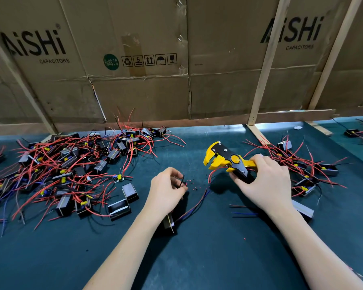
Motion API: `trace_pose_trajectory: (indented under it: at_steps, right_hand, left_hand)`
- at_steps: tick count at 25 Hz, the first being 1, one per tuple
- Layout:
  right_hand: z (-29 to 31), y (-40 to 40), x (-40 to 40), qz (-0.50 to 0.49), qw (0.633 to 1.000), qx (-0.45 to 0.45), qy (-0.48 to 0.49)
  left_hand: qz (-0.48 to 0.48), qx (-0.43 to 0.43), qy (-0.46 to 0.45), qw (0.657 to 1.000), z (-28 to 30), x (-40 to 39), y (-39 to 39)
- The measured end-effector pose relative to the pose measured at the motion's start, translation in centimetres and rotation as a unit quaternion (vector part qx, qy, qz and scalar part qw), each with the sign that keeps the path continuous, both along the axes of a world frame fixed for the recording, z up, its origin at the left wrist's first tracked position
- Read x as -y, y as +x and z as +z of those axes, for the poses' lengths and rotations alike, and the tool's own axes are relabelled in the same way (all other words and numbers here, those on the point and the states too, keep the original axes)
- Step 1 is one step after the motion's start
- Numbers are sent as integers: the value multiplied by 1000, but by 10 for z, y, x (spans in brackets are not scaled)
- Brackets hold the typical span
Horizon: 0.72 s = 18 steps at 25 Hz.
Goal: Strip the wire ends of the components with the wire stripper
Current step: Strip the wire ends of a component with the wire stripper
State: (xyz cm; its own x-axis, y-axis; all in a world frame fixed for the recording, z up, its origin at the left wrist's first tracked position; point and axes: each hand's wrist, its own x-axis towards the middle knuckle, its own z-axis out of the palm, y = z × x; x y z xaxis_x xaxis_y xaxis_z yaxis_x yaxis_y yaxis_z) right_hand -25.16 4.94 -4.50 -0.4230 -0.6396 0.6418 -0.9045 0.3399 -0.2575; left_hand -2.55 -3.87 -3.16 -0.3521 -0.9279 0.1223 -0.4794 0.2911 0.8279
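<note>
We are pinching a thin black wire [183, 181] between the fingertips of our left hand [168, 190], its free end standing up just above the fingers, and this is the end that looks due for stripping. The wire is running down under the palm toward a small dark component [169, 222] lying beneath our left wrist, mostly covered by the forearm, so we cannot tell how its other leads are lying. To the right of that wire, our right hand [266, 185] is clasping the handles of the yellow and black wire stripper [224, 160], whose head is pointing left and a little away from us with its mouth gaping. The tool's long axis is running roughly left to right, so the mouth is facing the wire end, near it but apart; closing that gap looks like the coming move, and the left hand is the nearer one. Tiny red insulation bits [192, 182] are lying on the green mat [197, 258] just right of the wire. Further left a big pile of unstripped parts [67, 164] is tangling red leads; further right a smaller heap [302, 164] is sitting, partly behind our right hand. A cardboard wall [134, 80] is standing behind everything.
</note>
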Motion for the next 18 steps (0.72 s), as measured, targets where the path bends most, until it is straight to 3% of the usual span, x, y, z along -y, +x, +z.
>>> trace_pose_trajectory:
  at_steps: [4, 7, 12, 18]
  right_hand:
    - [-3, 2, 2, -13, 999, -29, 2]
    - [-5, 4, 4, -27, 998, -58, 5]
    - [-7, 11, 5, -26, 994, -104, 4]
    - [-5, 16, 6, 2, 993, -115, -12]
  left_hand:
    - [-24, -163, 174, 971, 6, 1, 4]
    - [-62, -199, 241, 948, 12, 0, 7]
    - [-110, -224, 259, 933, 15, -4, 5]
    - [-71, -216, 203, 952, 13, -7, -1]
